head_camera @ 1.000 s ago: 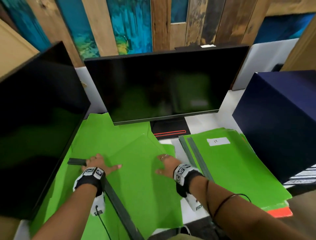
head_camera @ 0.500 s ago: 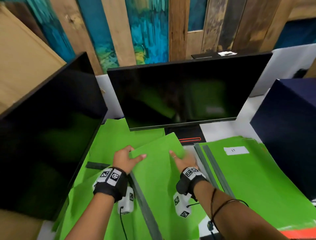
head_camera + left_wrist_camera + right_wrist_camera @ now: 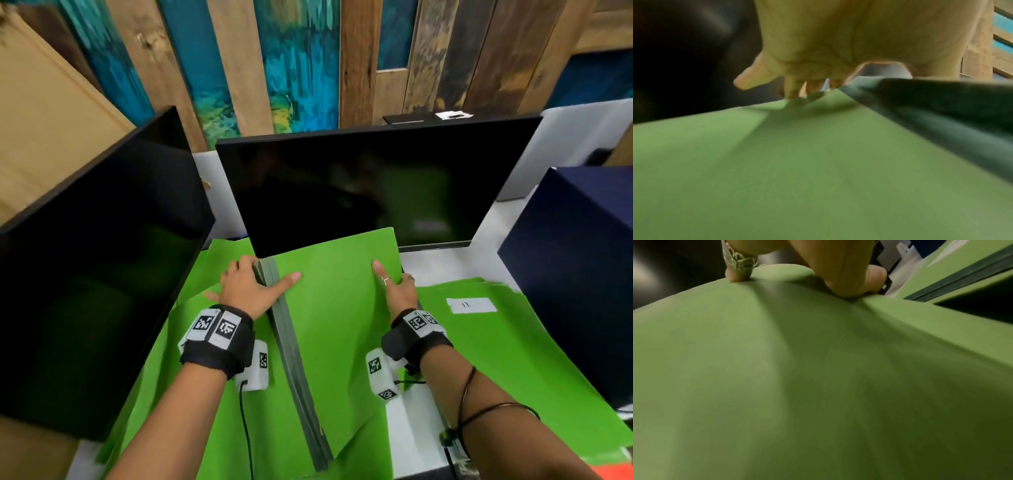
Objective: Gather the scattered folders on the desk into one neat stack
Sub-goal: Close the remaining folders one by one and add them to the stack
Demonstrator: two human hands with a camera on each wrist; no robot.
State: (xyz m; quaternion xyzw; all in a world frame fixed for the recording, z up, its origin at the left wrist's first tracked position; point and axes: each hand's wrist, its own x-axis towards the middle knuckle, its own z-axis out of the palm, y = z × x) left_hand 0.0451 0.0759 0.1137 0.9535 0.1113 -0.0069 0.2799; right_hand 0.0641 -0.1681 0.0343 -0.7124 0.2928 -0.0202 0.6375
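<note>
A green folder [image 3: 335,308] with a grey spine [image 3: 291,359] is raised off the desk in front of the centre monitor, its far end tilted up. My left hand [image 3: 253,284] grips its far left corner at the spine, thumb on top and fingers curled under the edge. My right hand [image 3: 397,291] pinches the right edge, thumb on the cover. Up close, the left hand [image 3: 818,48] sits at the spine [image 3: 941,105], and the right thumb [image 3: 838,272] presses the cover [image 3: 818,369]. More green folders [image 3: 202,284] lie loose underneath at the left. A green stack [image 3: 513,359] with a white label [image 3: 471,305] lies to the right.
The centre monitor [image 3: 359,192] stands just behind the raised folder, and a second monitor [image 3: 96,274] angles in at the left. A navy box [image 3: 575,274] borders the right stack. An orange folder edge [image 3: 613,474] shows beneath that stack. White desk [image 3: 414,428] shows between the piles.
Both hands went from lying flat on the folders to gripping one folder's edges. The folder has risen off the pile and swung straighter, its far end now overlapping the centre monitor.
</note>
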